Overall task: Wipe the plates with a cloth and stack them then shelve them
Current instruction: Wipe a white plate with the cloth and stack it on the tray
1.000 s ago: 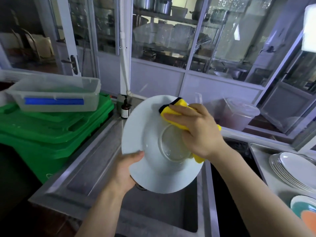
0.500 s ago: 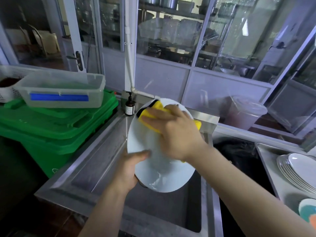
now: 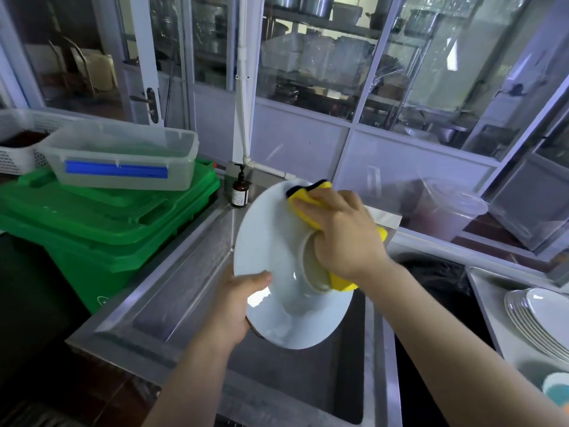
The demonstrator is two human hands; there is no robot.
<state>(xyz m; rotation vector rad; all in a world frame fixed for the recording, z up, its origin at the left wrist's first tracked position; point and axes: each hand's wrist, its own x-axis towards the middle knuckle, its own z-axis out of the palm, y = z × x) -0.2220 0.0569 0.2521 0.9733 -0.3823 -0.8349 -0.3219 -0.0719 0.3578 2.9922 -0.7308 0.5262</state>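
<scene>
Plate (image 3: 277, 241), white and wide-rimmed with a raised foot ring on its underside, is held tilted above a stainless steel sink (image 3: 172, 291), its underside facing the camera. At the plate's lower left edge, the left hand (image 3: 237, 306) grips the rim, thumb lying across the near face and fingers hidden behind. Against the upper right part of the plate, the right hand (image 3: 341, 235) presses a yellow cloth (image 3: 311, 195) with a dark edge; its fingers are curved over the cloth, and more yellow fabric shows below the wrist beside the foot ring. Both bare forearms reach in from the bottom of the view.

To the right, on a steel counter (image 3: 492, 309), a stack of white plates (image 3: 542, 322) leans at an angle, well apart from the held plate. A teal and white dish (image 3: 557, 389) sits near the bottom right corner, partly cut off. Between the sink and that counter lies a dark opening whose contents cannot be made out.

To the left of the sink stands a green bin (image 3: 101, 229) with a clear plastic container (image 3: 123, 155) bearing a blue clip resting on its lid. 1 brown pump bottle (image 3: 240, 189) stands upright at the sink's far corner. Behind everything runs a glass partition (image 3: 323, 72) showing shelves of pots and tubs.
</scene>
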